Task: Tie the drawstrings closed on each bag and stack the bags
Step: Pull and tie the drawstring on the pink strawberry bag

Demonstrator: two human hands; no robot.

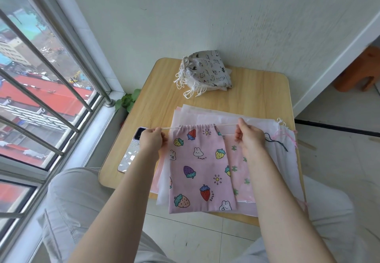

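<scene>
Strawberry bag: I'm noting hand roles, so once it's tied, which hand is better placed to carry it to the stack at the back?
Probably the right hand. The stack of tied bags lies slightly to its side. The left hand grips the strawberry bag cord beside the phone, farther off.

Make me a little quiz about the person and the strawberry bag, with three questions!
1. True or false: both hands pull the white drawstring of the pink strawberry bag outward.
2. Where is the pile of tied bags? A) on the floor B) at the table's far edge C) on the person's lap
3. Fill in: beside the left hand lies a ____ on the table.

Key: 1 true, the left hand and right hand each grip one end. 2 B. 3 phone.
</scene>
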